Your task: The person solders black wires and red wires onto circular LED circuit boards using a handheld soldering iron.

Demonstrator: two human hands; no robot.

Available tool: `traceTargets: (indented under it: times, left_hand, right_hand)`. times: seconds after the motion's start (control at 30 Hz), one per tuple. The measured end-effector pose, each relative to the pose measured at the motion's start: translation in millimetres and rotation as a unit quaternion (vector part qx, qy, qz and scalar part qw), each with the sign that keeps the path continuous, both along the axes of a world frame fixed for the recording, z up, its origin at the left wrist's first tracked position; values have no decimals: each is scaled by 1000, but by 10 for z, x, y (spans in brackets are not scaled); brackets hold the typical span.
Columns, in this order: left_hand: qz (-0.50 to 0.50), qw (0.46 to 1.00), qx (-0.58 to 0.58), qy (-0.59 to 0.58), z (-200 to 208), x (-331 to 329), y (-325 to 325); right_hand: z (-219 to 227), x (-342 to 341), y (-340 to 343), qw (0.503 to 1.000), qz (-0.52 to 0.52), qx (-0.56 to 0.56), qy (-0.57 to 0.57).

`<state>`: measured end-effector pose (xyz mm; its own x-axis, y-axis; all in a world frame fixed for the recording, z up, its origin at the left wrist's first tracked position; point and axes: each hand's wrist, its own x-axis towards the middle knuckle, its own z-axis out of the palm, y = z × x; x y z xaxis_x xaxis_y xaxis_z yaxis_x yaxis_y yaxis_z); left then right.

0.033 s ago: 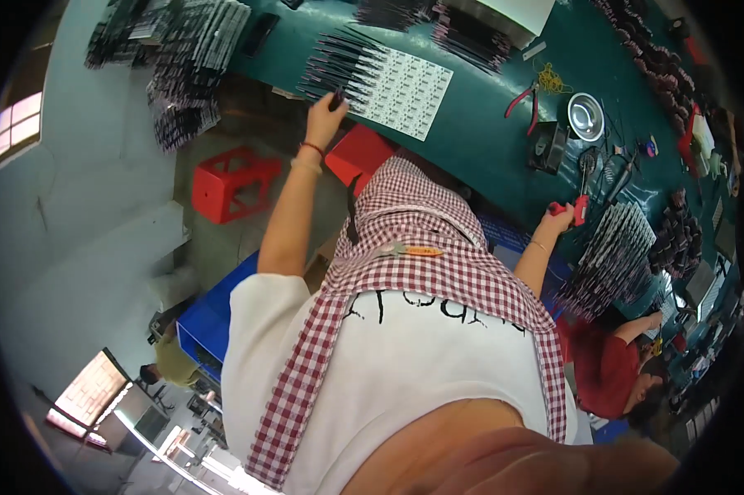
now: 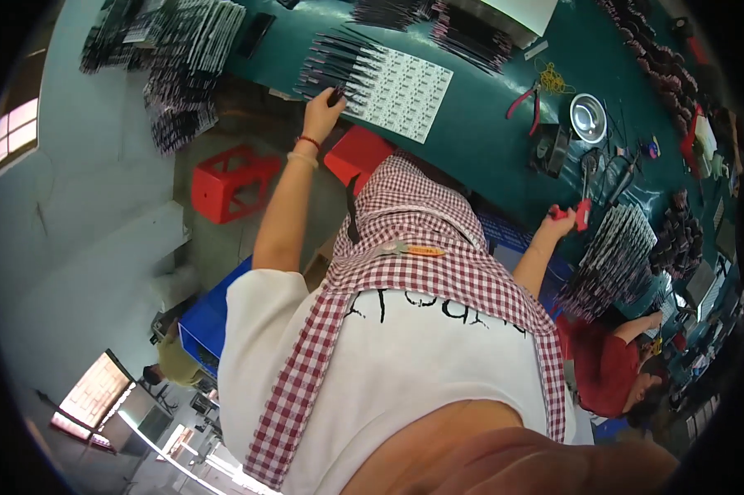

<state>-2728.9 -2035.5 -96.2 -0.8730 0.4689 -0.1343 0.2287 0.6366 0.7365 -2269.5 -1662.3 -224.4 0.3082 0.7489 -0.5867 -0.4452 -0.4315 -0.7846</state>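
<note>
My left hand is closed at the near edge of a white patterned sheet. Something dark shows between its fingers, too small to name. Beside it, several thin dark strips lie in a row, overlapping the sheet's left part. Over at the right edge of the table, my right hand grips a red pistol-shaped tool. Just beyond that tool are a dark cord and small dark tools. A bundle of pale and dark strips lies to its right.
On the green table are red-handled pliers, yellow wire, a shiny metal bowl and a dark box-like stand. Strip bundles overhang the far left. A red stool stands below; a person in red works at right.
My left hand has shifted very slightly left. The right hand still grips the red tool, and the sheet and strips lie as before.
</note>
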Motion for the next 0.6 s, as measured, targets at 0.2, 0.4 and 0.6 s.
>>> traceTargets:
  times: [0.2, 0.4, 0.6]
  left_hand:
    - [-242, 963, -114, 42, -390, -814, 598]
    - [-317, 934, -154, 62, -711, -1117, 823]
    - [-387, 915, -72, 85, -954, -1234, 781]
  right_hand:
    - [444, -55, -299, 998, 37, 35, 29]
    - [575, 216, -230, 990, 1, 131, 55]
    - [652, 607, -299, 924, 12, 331, 192]
